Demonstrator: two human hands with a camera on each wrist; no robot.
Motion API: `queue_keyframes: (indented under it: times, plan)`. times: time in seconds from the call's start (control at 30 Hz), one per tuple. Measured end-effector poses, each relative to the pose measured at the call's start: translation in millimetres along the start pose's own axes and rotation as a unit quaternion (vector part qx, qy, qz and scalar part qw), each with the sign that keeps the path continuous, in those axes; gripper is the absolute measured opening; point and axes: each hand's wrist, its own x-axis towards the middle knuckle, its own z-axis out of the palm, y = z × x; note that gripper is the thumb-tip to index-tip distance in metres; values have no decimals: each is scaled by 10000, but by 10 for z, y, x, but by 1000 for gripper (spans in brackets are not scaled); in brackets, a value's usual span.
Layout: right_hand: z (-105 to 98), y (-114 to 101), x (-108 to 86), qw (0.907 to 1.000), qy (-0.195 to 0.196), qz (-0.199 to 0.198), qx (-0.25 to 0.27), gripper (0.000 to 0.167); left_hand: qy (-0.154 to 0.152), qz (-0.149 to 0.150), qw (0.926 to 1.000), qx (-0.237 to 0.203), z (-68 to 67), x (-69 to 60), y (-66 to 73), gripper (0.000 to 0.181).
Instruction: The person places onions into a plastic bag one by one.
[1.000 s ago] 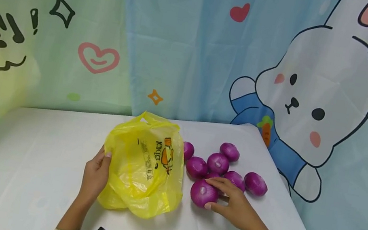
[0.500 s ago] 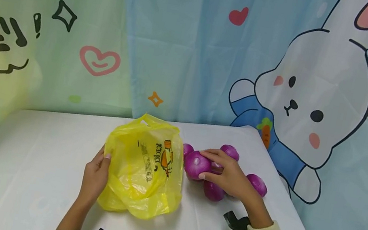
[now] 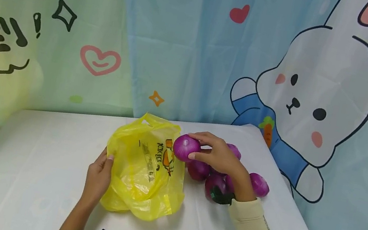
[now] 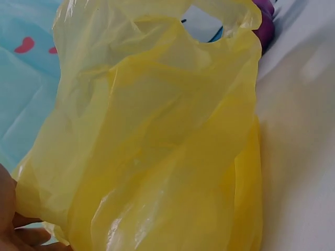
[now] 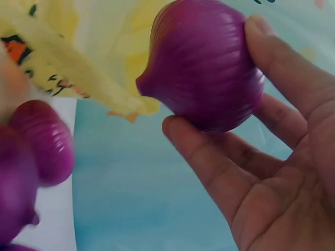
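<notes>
A yellow plastic bag (image 3: 145, 166) with printed lettering stands on the white table. My left hand (image 3: 99, 174) pinches its left edge between thumb and fingers; in the left wrist view the crumpled yellow film (image 4: 167, 130) fills most of the picture. Held between the thumb and fingers of my right hand (image 3: 219, 154) is a purple onion (image 3: 186, 147), raised at the bag's right upper edge. Close up in the right wrist view, the gripped onion (image 5: 204, 68) shows its pointed tip towards the bag. The inside of the bag is mostly hidden.
Several more purple onions lie in a cluster under and behind my right forearm, among them one onion (image 3: 258, 185) at the right and one onion (image 3: 198, 170) near the bag. A printed curtain (image 3: 188, 50) hangs behind the white table (image 3: 30, 170).
My right hand has lifted the onion from the front of the cluster and carried it up and left to the bag's edge. The left hand keeps its grip on the bag.
</notes>
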Motion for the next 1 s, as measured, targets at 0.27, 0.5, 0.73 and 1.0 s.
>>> queue_keyframes:
  times: [0.27,0.5,0.73,1.0]
  plan:
    - [137,-82,276,9979,-640,86,50,53,-45,-30,10000,41,33,-16,32,43]
    - [337,-81,482,9933,-1149,-112,51,50,-75,-59,9999,83,26,-21,45,45]
    - [541,-34,691,9937,-1100,-77,218,50,-128,-46,9999,24,37,-34,39,46]
    - [762,46,887,9948,-849,-207,520,49,-145,67,9999,41,66,-24,37,45]
